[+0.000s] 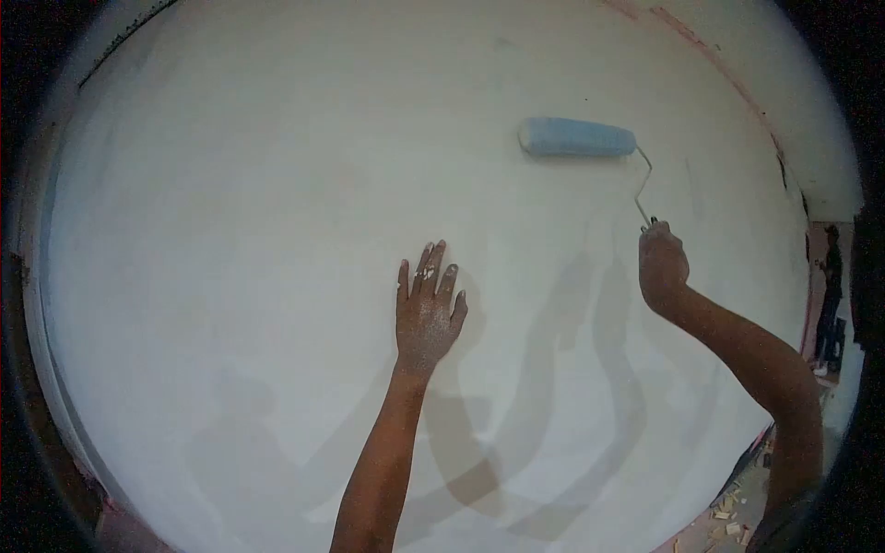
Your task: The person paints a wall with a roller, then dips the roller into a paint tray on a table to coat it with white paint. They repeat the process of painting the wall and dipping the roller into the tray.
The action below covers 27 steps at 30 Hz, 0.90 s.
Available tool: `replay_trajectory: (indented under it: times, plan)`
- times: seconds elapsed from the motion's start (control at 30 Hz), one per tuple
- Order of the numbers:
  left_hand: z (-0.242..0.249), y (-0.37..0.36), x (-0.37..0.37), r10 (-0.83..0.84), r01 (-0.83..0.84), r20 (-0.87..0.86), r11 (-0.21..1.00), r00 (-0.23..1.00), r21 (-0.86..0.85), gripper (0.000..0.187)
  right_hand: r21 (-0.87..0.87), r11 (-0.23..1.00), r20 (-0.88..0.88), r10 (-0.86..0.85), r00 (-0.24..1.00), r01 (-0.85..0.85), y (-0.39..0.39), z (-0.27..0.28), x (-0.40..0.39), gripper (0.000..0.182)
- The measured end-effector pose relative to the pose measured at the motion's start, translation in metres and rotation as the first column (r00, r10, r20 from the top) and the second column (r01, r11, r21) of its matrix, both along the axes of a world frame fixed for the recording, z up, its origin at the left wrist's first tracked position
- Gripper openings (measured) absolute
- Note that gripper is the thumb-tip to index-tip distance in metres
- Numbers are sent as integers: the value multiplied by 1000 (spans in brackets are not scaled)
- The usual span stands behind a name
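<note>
A paint roller (579,137) with a pale blue sleeve lies against the white wall (304,166), its wire frame bending down on the right. My right hand (663,263) is closed round the roller's handle, most of which the fingers hide. Left of it and lower, my left hand (427,309) is spread over the wall with fingers pointing up. White specks of paint or dust mark its fingers and back, and it holds nothing.
Shadows of the arms fall across the lower wall. Scraps of debris (731,527) litter the floor at the lower right. A person in dark clothes (831,295) stands in an opening at the far right. Reddish streaks (696,41) run along the wall's upper right edge.
</note>
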<state>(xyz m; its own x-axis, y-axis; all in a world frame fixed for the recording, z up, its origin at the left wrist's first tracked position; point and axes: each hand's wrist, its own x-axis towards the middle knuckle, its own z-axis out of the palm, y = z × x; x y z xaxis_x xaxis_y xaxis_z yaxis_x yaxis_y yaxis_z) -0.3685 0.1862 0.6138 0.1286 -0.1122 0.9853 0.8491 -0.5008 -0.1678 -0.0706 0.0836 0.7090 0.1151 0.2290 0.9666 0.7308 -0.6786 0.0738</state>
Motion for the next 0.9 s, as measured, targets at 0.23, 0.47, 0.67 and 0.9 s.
replay_trajectory:
  times: [0.23, 0.47, 0.67, 0.9]
  plan:
    - [1, 0, 0, -21, 21, -5, 999, 1000, -33, 32, 239, 968, -95, 103, 990, -77, 40, 147, -42, 22]
    - [2, 0, 0, -24, 24, -13, 1000, 1000, -4, 32, 72, 989, 162, 118, 980, -131, 56, 157, -65, 16]
    - [1, -3, 4, -14, 14, -5, 1000, 1000, -13, 31, 17, 988, 25, 152, 988, -153, 38, 45, -31, 14]
    - [2, 1, 6, 50, -51, -23, 997, 998, -54, 33, -19, 993, 38, 120, 992, -120, 33, 89, -71, 16]
